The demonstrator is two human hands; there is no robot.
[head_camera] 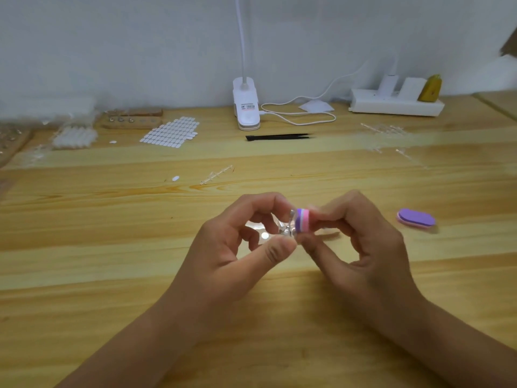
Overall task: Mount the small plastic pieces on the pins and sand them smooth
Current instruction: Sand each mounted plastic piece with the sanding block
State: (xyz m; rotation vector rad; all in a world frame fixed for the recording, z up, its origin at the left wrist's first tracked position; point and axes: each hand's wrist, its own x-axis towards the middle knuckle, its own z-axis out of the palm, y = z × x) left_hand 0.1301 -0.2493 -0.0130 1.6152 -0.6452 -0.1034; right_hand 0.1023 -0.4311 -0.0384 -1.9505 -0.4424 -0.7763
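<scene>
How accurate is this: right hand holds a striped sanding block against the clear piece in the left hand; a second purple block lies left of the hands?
One slip: the head view shows the second purple block lying to the right of the hands, not left. The right hand does hold the striped sanding block against the clear piece in the left hand.

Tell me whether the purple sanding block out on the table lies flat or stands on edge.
Flat: the sanding block lies on the table with its broad purple face up, pink edge beneath.
</scene>
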